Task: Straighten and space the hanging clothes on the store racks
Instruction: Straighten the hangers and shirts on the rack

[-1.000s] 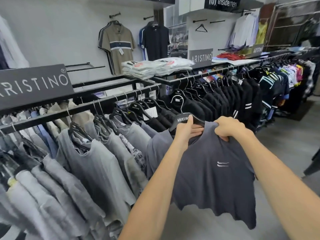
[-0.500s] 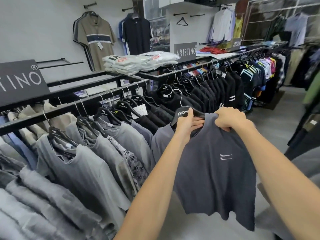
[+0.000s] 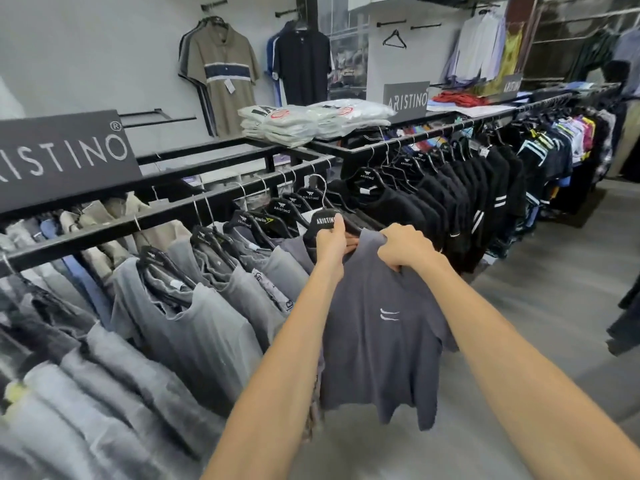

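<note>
Left grip (image 3: 334, 242) pinched the hanger (image 3: 323, 221) at the neck of the dark grey T-shirt (image 3: 381, 327). Right grip (image 3: 403, 249) was clenched on its shoulder fabric just beside. The T-shirt hung below both grips, between the grey shirts (image 3: 194, 306) on the left and the black shirts (image 3: 450, 202) on the right. Its front faced outward, so the hanger's long axis seemed out of line with the neighbours. It probably needed squaring to the rail (image 3: 104, 230). Left grip was nearer the hook; hook seating was unclear.

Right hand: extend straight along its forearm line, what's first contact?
The right hand grips the grey T-shirt at the shoulder. Past that fabric, probably the black T-shirts hanging just behind; depth is unclear.
</note>
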